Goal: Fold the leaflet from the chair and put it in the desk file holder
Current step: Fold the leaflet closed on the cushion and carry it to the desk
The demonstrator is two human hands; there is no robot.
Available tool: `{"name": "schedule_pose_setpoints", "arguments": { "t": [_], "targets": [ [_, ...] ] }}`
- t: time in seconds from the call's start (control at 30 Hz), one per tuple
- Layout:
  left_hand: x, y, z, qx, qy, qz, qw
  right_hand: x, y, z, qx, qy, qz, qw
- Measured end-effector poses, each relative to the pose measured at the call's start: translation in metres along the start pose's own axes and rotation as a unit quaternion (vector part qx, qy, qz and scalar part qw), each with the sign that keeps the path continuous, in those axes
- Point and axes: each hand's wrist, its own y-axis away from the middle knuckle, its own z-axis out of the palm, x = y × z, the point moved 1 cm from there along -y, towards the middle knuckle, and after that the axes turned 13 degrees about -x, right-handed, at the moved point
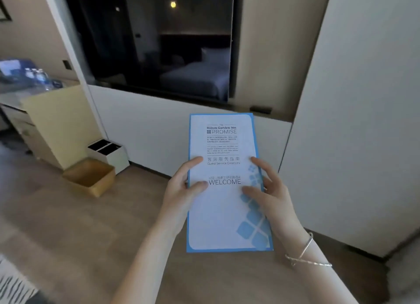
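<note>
A tall white leaflet (223, 212) with a blue border and blue squares, printed "WELCOME", is held upright in front of me in folded form. My left hand (181, 187) grips its left edge, thumb and a finger on the front. My right hand (270, 190) holds the right edge, fingers spread on the front; a thin bracelet circles that wrist. No chair and no file holder can be made out in this view.
A desk (13, 99) with bottles and blurred items stands at far left. On the wood floor lie a tan open box (89, 176) and a white two-slot bin (109, 151). A white wall panel (354, 121) rises at right, a dark window behind.
</note>
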Motion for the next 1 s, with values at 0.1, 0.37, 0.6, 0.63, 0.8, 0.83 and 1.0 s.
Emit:
{"name": "schedule_pose_setpoints", "arguments": {
  "t": [0.1,0.37,0.6,0.63,0.8,0.83,1.0],
  "targets": [
    [-0.01,-0.011,-0.042,0.076,0.007,-0.007,0.997,0.025,-0.057,0.026,-0.067,-0.012,0.014,0.998],
    [-0.019,-0.07,-0.137,0.252,-0.029,0.019,0.967,0.067,-0.222,0.095,-0.249,-0.046,0.026,0.967],
    [-0.014,-0.089,-0.213,0.399,-0.084,0.02,0.913,0.094,-0.337,0.188,-0.407,-0.062,0.053,0.91],
    [-0.014,-0.086,-0.225,0.426,-0.074,0.016,0.902,0.099,-0.347,0.206,-0.428,-0.063,0.058,0.9],
    [-0.018,-0.066,-0.292,0.527,-0.055,0.021,0.848,0.128,-0.384,0.304,-0.515,-0.075,0.081,0.85],
    [-0.019,-0.062,-0.308,0.539,-0.056,0.023,0.84,0.135,-0.391,0.326,-0.528,-0.073,0.082,0.842],
    [-0.024,-0.045,-0.409,0.578,-0.049,0.029,0.814,0.166,-0.429,0.443,-0.581,-0.077,0.081,0.806]
  ]
}}
